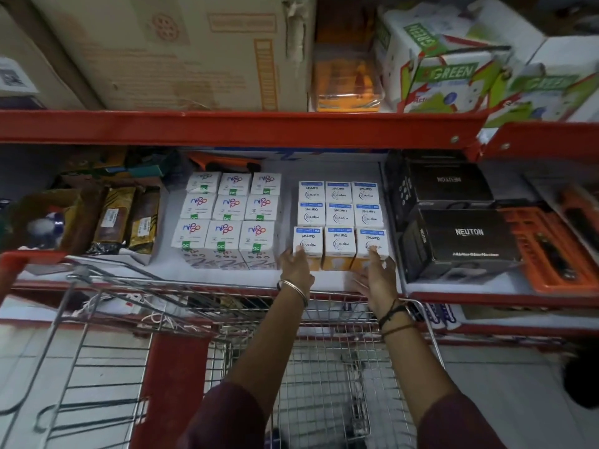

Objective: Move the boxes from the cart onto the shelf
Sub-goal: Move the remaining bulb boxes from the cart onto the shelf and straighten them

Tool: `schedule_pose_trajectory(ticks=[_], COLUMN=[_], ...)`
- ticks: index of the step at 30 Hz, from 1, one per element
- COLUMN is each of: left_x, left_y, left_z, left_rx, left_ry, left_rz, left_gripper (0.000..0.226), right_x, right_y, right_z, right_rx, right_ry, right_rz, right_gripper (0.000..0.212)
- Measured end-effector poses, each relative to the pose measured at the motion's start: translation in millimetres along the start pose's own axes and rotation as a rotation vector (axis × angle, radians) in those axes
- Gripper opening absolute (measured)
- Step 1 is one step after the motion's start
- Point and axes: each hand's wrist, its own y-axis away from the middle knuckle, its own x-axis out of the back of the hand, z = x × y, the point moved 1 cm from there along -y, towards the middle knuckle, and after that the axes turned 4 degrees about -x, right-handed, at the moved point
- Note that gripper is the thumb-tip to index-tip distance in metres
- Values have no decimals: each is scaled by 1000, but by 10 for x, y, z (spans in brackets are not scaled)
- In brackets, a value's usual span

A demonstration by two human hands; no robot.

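Small white Wipro boxes [339, 218] stand in a tight block on the white shelf [227, 277], with the front row nearest the edge. My left hand [296, 268] lies flat against the front left box of that row. My right hand [376, 277] presses, fingers spread, on the front right box. Neither hand grips anything. To the left stands a block of white Nippo boxes [227, 218]. The wire cart [324, 367] sits below my arms; I see no boxes in the part of its basket that shows.
Black Neuton boxes [460, 241] stand right of the Wipro block, with orange cases [551, 251] beyond. Brown packets [126, 218] fill the shelf's left. A red beam [227, 128] runs overhead, carrying cardboard cartons and Green boxes. A second cart [81, 351] stands at left.
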Motion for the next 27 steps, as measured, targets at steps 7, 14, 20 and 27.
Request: schedule_pose_trajectory(ticks=[7, 14, 20, 27], left_x=[-114, -146, -179, -733], left_y=[3, -61, 166, 750], left_z=[38, -36, -123, -274], left_rx=[-62, -57, -144, -1031], left_ry=[73, 144, 232, -565], left_rz=[47, 46, 181, -64], left_gripper=[50, 34, 29, 41], right_x=[18, 18, 282, 1259], right_y=[-134, -160, 191, 385], right_z=[-16, -28, -166, -497], right_rx=[-10, -23, 70, 862], right_ry=[-17, -63, 115, 794], right_rz=[-49, -76, -73, 221], right_gripper=[50, 41, 61, 55])
